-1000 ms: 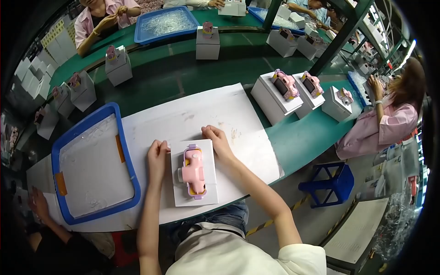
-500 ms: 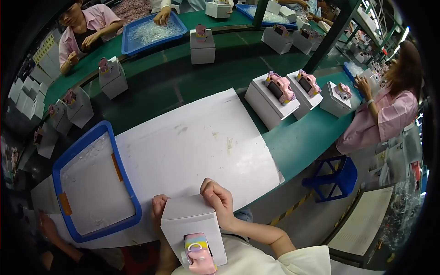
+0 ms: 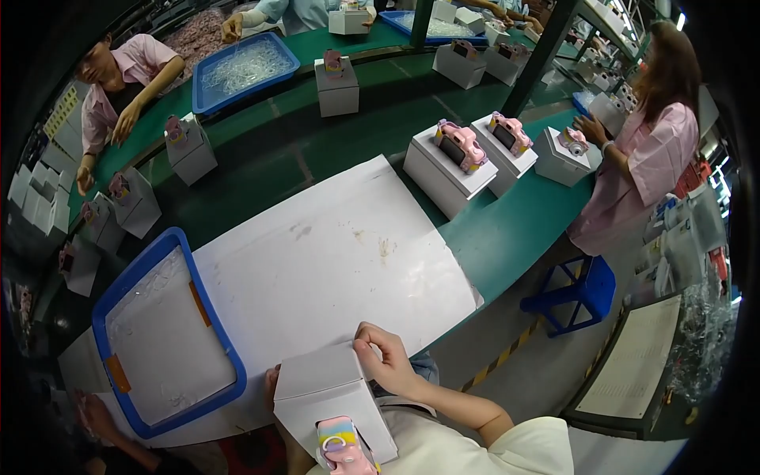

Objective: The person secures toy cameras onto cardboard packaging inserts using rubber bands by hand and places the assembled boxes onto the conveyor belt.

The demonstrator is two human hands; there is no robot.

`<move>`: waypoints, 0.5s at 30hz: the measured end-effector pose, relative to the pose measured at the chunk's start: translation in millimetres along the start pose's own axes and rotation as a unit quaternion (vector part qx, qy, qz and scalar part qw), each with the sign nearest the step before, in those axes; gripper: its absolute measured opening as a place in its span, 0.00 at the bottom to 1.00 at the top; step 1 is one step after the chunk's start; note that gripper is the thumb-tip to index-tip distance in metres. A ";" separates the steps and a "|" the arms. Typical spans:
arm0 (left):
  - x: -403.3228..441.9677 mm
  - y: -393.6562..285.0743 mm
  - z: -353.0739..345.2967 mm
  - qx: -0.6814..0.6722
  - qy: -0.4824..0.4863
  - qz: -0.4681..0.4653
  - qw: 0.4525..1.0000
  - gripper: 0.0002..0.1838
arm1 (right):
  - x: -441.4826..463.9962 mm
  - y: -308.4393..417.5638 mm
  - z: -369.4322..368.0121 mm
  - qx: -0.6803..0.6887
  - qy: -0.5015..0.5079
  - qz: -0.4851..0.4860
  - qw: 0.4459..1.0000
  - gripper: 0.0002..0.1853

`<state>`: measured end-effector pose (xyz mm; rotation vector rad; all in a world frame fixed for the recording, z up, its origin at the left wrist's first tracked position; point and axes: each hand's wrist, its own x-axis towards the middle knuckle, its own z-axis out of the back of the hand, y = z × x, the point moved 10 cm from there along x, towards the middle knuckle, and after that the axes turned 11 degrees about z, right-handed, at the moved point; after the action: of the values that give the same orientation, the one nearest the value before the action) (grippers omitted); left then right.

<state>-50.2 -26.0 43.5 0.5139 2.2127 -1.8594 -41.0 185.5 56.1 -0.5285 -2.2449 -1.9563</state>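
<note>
A white cardboard box [image 3: 317, 374] is held close against my body, tilted. On its near face sits a pink toy camera [image 3: 346, 451] with a rainbow-coloured band and a white ring; its lower part runs out of the picture. The fingers of my right hand [image 3: 384, 360] are curled at the box's upper right edge, the thumb side facing up. My left hand [image 3: 271, 385] is at the left edge of the box, mostly hidden behind it, with only a few bent fingers showing.
A white board [image 3: 317, 253] covers the table ahead. To its left lies a blue-rimmed tray [image 3: 226, 348] with clear plastic pieces. Boxes topped with toy cameras [image 3: 461, 145] stand on the green conveyor [image 3: 261, 150]. A co-worker [image 3: 649, 150] stands at right near a blue stool [image 3: 574, 293].
The view has shifted slightly. The box has tipped a little and sits lower, and my left hand is more hidden behind it. My right hand stays at the box's edge.
</note>
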 end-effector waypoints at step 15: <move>48.5 -12.5 -38.3 0.035 0.011 -0.108 0.994 0.22 | 35.2 -26.7 -13.6 0.058 0.078 -0.105 0.990 0.07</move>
<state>-97.2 16.1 43.8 0.3183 2.3031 -2.0517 -84.7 175.9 44.2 -0.1253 -2.3761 -1.8671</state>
